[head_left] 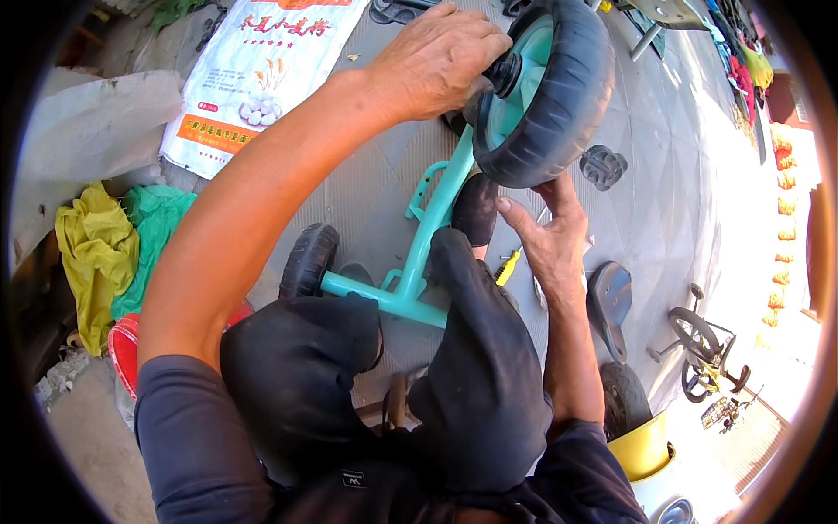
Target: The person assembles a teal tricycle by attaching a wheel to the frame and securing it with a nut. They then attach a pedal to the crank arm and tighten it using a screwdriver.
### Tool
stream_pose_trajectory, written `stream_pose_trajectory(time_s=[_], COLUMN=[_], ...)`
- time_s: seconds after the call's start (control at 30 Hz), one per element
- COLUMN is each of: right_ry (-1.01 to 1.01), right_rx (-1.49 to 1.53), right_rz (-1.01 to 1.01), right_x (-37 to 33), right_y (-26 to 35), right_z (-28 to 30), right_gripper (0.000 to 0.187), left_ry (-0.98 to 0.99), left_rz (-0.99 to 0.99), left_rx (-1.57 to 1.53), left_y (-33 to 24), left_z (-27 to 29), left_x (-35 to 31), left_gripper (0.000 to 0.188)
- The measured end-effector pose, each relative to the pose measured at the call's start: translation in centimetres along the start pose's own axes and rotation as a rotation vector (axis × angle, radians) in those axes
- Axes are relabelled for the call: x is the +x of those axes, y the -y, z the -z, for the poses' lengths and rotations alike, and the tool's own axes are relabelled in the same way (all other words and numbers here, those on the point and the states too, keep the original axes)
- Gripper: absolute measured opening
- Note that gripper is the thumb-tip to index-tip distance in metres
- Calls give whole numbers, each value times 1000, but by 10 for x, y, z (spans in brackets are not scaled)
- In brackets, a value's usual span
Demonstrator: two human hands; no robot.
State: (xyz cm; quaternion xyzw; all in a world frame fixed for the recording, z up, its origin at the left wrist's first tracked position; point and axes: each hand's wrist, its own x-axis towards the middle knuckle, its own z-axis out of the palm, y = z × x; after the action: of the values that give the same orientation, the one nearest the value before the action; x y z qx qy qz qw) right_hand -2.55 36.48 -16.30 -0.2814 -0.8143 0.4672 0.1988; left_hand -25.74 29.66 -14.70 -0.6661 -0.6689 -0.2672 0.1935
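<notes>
A black-tyred wheel (554, 105) with a mint-green centre is raised at the upper middle. On its left side my left hand (436, 65) has its fingers curled by the black hub (504, 75); what they grip is hidden. Under the tyre, my right hand (557, 236) has its fingertips against the lower edge, with the thumb stretched apart. A mint-green frame (432, 231) of a child's ride-on runs down between my knees. Its crossbar carries a small black wheel (309, 260) at the left end.
A printed white sack (253, 87) lies at the upper left, near yellow (94, 262) and green (157, 231) sacks. On the grey floor right of me are a black pedal (603, 167), a black saddle (610, 310) and a yellow-handled tool (507, 267). A small bike (707, 349) stands farther right.
</notes>
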Motion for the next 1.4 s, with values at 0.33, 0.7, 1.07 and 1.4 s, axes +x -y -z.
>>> stream_pose_trajectory(time_s=[0.33,0.7,1.07,1.4], right_ry=[-79,-174,-114,-293], right_rx=[123,189,214,41], right_rz=[-69,-138,-159,-176], right_x=[7,29,13,73], right_y=[-5,34,16,59], right_z=[-1,13,-2,18], right_gripper=[40,49,47,68], left_ry=[228,193,110,66], left_rz=[106,141,174,185], left_rx=[-84,-169,-224,-254], left_y=[7,11,0,2], left_z=[-17,-28,-30,-36], left_x=[5,-8,-6,-9], left_gripper=[38,47,44,34])
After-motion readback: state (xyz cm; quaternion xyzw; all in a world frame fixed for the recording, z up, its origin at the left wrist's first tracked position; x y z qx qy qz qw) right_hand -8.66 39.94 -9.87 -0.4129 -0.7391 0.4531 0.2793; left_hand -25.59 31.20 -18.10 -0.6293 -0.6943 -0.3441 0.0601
